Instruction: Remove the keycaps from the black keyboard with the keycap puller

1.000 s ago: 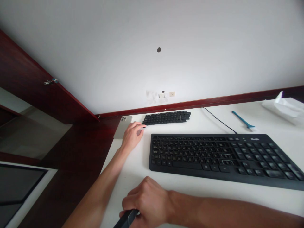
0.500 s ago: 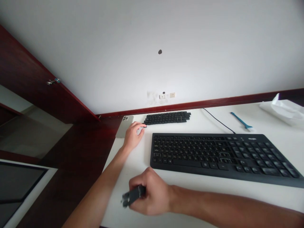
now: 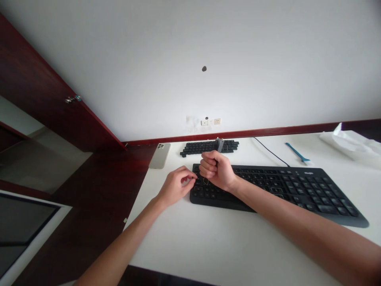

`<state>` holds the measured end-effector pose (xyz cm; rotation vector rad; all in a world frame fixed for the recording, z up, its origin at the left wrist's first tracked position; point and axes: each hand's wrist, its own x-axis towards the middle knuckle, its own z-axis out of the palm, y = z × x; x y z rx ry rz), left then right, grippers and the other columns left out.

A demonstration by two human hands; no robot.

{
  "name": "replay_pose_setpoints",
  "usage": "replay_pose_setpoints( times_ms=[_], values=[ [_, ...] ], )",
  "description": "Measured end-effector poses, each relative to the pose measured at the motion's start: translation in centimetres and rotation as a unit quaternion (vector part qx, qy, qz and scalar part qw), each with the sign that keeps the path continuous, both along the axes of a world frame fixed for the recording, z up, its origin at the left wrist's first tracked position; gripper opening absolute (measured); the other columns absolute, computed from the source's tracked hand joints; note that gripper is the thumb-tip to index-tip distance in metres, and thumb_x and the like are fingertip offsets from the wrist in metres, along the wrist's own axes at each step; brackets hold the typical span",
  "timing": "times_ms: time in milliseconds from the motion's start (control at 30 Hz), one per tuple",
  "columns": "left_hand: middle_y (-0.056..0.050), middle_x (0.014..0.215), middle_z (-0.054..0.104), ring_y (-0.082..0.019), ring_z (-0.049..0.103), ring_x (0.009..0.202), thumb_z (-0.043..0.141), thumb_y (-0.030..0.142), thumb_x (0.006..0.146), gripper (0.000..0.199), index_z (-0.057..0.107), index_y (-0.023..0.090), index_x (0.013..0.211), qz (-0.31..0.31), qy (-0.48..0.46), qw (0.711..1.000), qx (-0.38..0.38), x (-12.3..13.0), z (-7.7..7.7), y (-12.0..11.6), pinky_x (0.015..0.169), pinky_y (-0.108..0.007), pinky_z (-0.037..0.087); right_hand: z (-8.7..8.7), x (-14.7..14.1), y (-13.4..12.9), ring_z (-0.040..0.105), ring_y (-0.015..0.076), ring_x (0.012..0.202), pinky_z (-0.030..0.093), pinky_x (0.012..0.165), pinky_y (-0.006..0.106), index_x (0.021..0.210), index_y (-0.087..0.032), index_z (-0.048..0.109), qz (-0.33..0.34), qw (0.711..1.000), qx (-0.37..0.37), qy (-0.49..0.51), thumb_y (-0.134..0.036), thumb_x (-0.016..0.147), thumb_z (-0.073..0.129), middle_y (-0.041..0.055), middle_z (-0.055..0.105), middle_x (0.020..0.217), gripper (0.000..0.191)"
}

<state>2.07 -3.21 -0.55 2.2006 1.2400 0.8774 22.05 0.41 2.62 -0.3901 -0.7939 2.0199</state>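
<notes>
My right hand (image 3: 216, 170) is closed around a dark-handled keycap puller (image 3: 220, 145), whose top sticks up out of the fist. The puller's thin wire loop (image 3: 206, 181) hangs below the fist, over the left part of a black keyboard (image 3: 253, 205). Close beside it, at the keyboard's left edge, my left hand (image 3: 176, 186) pinches thumb and fingertips together; what is between them, if anything, is too small to make out. Behind the keyboard lie loose black keycaps (image 3: 199, 148) set out in rows, partly covered by the puller.
A phone (image 3: 160, 156) lies face down at the table's back left. On the right are a blue brush-like tool (image 3: 297, 152), a black cable (image 3: 269, 150) and a white crumpled plastic bag (image 3: 351, 145). The white table's (image 3: 226, 246) left edge drops to a dark floor.
My right hand has moved up from the table's front onto the keyboard's left side, turning the puller upright. My left hand has come back from the keycap rows to the keyboard's left edge.
</notes>
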Motion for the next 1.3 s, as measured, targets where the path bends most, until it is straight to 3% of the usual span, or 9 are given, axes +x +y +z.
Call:
replay_pose_setpoints(
  times_ms=[233,367,533,700,800,933,1033,1133,1300],
  values=[
    [-0.006,0.105,0.070,-0.022,0.067,0.098,0.086,0.032,0.084,0.025,0.078,0.027,0.107,-0.060,-0.026,0.997,-0.041,0.1,-1.7,-2.1,0.091,-0.037,0.056,-1.9,-0.5,0.4,0.012,0.0077,0.047,0.015,0.044,0.026,0.060,-0.023,0.027,0.005,0.999,-0.023,-0.035,-0.032,0.085,0.065,-0.0102,0.019,0.051,0.046],
    [-0.004,0.099,0.070,-0.021,0.067,0.096,0.084,0.026,0.084,0.015,0.079,0.027,0.099,-0.054,-0.013,0.998,-0.026,0.3,-2.0,-1.6,0.090,-0.036,0.056,-1.6,-0.4,0.3,0.027,0.0074,0.047,0.022,0.046,0.025,0.059,-0.021,0.039,-0.022,0.990,0.063,-0.124,-0.034,0.086,0.067,-0.0081,0.031,0.052,0.042],
    [-0.003,0.096,0.072,-0.022,0.065,0.097,0.083,0.026,0.087,0.014,0.079,0.027,0.100,-0.061,-0.001,0.998,0.003,0.4,-1.9,-1.9,0.091,-0.037,0.055,-1.2,-0.1,0.3,0.051,0.0116,0.056,0.041,0.057,0.026,0.068,-0.015,0.064,-0.045,0.927,0.231,-0.293,-0.041,0.094,0.064,-0.0006,0.057,0.057,0.036],
    [-0.003,0.094,0.071,-0.020,0.063,0.090,0.077,0.023,0.092,0.008,0.076,0.024,0.099,-0.071,0.019,0.997,0.020,0.4,-1.9,-2.1,0.082,-0.033,0.054,-0.4,0.2,0.5,0.064,0.0154,0.073,0.052,0.071,0.030,0.085,-0.011,0.075,-0.004,0.910,0.264,-0.320,-0.042,0.095,0.062,0.0075,0.073,0.083,0.035],
    [-0.003,0.091,0.068,-0.019,0.061,0.087,0.074,0.025,0.095,0.007,0.074,0.023,0.101,-0.081,0.035,0.996,0.013,0.4,-1.7,-2.1,0.079,-0.032,0.052,0.3,0.3,0.5,0.057,0.0126,0.064,0.046,0.062,0.027,0.092,-0.012,0.074,-0.001,0.919,0.253,-0.301,-0.031,0.090,0.066,0.0021,0.066,0.074,0.020],
    [-0.002,0.087,0.063,-0.018,0.060,0.085,0.072,0.028,0.097,0.008,0.074,0.023,0.104,-0.085,0.043,0.995,0.006,0.3,-1.6,-2.1,0.078,-0.031,0.050,0.6,0.3,0.1,0.030,0.0079,0.050,0.025,0.048,0.023,0.086,-0.015,0.069,-0.003,0.974,0.114,-0.193,-0.026,0.086,0.063,-0.0081,0.035,0.054,0.013],
    [-0.001,0.083,0.060,-0.018,0.058,0.084,0.073,0.028,0.097,0.009,0.074,0.023,0.103,-0.085,0.052,0.995,0.004,0.2,-1.5,-2.0,0.078,-0.030,0.049,0.2,0.0,-0.4,0.016,0.0076,0.048,0.015,0.045,0.024,0.070,-0.018,0.056,-0.006,0.992,0.034,-0.124,-0.028,0.086,0.061,-0.0104,0.019,0.052,0.019],
    [0.000,0.081,0.058,-0.018,0.057,0.082,0.073,0.027,0.096,0.007,0.073,0.022,0.102,-0.085,0.055,0.995,0.005,0.3,-1.6,-2.0,0.077,-0.030,0.048,-0.2,-0.4,-0.8,0.013,0.0074,0.046,0.011,0.043,0.026,0.059,-0.021,0.041,0.014,0.995,0.014,-0.098,-0.030,0.087,0.059,-0.0100,0.018,0.050,0.034],
    [0.000,0.081,0.057,-0.017,0.056,0.082,0.076,0.023,0.093,0.005,0.073,0.022,0.098,-0.077,0.046,0.996,0.012,0.3,-1.7,-1.9,0.076,-0.029,0.047,-0.7,-0.7,-1.2,0.016,0.0066,0.043,0.011,0.041,0.026,0.056,-0.022,0.037,0.029,0.993,0.042,-0.109,-0.028,0.087,0.059,-0.0090,0.023,0.048,0.039]
  ],
)
